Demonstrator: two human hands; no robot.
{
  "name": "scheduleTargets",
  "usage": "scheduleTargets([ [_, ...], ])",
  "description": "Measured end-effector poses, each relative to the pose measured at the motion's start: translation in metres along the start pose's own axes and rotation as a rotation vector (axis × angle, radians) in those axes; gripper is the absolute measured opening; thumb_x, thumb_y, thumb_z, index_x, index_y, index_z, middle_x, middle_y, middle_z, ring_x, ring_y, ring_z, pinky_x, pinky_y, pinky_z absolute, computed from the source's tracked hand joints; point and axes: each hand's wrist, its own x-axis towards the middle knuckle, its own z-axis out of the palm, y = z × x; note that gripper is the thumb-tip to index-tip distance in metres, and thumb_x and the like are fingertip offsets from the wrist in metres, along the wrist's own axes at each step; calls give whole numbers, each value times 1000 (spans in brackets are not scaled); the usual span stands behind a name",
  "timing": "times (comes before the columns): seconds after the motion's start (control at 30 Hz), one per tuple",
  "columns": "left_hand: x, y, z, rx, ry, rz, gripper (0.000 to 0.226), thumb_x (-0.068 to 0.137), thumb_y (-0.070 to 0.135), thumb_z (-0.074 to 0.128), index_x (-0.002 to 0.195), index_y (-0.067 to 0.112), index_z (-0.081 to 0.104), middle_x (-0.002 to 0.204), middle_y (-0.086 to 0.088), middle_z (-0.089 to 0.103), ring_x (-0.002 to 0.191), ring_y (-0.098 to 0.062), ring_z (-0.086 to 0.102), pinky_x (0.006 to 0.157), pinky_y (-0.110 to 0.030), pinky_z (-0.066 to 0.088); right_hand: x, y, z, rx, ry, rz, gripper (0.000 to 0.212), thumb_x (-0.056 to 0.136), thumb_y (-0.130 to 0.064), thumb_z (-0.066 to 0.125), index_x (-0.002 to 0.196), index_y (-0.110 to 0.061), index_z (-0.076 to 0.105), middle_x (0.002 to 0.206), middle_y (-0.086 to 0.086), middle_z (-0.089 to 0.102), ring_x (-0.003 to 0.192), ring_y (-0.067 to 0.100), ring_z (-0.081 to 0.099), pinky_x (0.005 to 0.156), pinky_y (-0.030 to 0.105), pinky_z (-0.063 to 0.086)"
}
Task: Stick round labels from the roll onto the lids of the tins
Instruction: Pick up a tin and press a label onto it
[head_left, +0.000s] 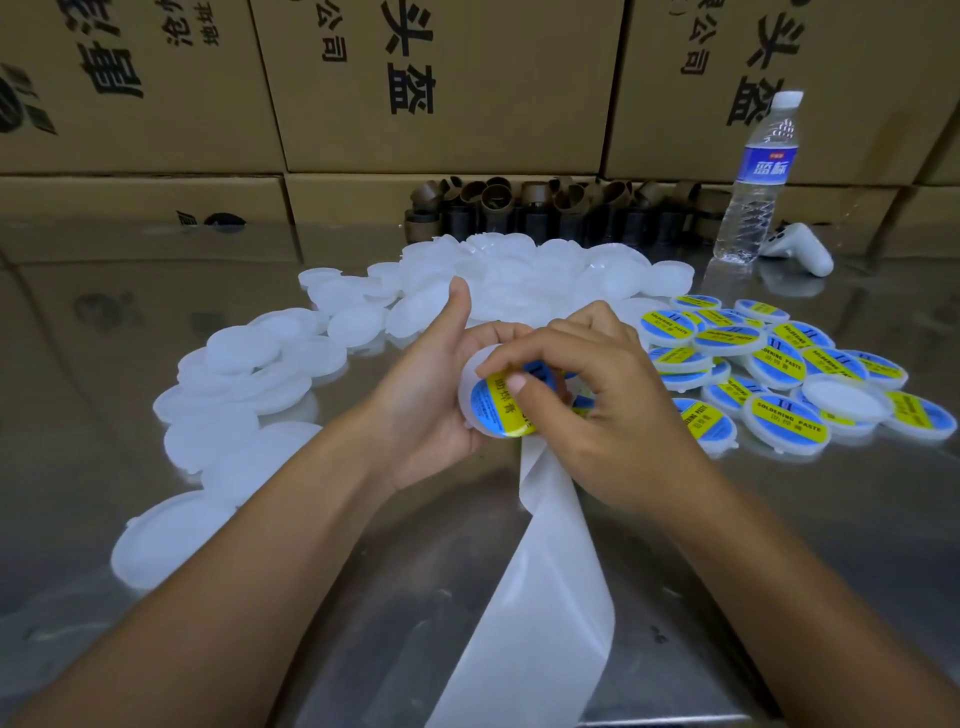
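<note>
Lid (469, 382) and label (493, 405) meet at the centre of the frame. The left hand (431, 400) cups the white lid from behind, fingers curled round its rim and thumb sticking up free. The right hand (613, 400) is curled over the blue-and-yellow label, its thumb pressing on the face and a fingertip on the upper edge.

The label looks only partly smoothed. If the thumb presses down before the disc sits centred, it will probably bond crooked or overhang the rim. A trapped fold or bubble seems likely if pressure starts at the middle of a skewed label.

A pale backing strip (545, 597) trails from under the right hand to the bottom edge of the frame. It twists just below the hands, so a pull could drag the next label askew. The roll itself I cannot see.

Bare lids (249, 364) spread across the left and upper middle of the metal table (363, 597), and finished lids (769, 364) are heaped at the right. One plain white disc (841, 399) lies among the finished ones, so unlabelled pieces may get mixed in.
</note>
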Motion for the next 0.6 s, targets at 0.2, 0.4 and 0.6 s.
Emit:
scheduleTargets([
  [0.2, -1, -1, 0, 24, -3, -17, 82, 95, 63, 12, 133, -2, 46, 104, -16, 65, 95, -25, 63, 75, -29, 56, -1, 3, 0, -52, -22, -24, 18, 84, -18, 57, 90, -30, 69, 68, -15, 46, 80, 3, 36, 81, 23, 27],
  [0.4, -2, 0, 2, 4, -16, -19, 84, 95, 62, 12, 135, -5, 42, 106, -16, 63, 94, -23, 64, 74, -28, 56, -1, 5, 1, -85, -25, -41, 18, 84, -16, 58, 88, -31, 68, 69, -8, 46, 82, 4, 37, 82, 19, 25],
  [0.6, -2, 0, 3, -10, -4, -31, 84, 95, 63, 13, 139, -2, 40, 117, -18, 57, 99, -26, 61, 74, -28, 56, 0, 4, 2, -99, -32, -51, 17, 84, -19, 57, 88, -32, 68, 68, -22, 42, 83, 3, 38, 83, 18, 24],
])
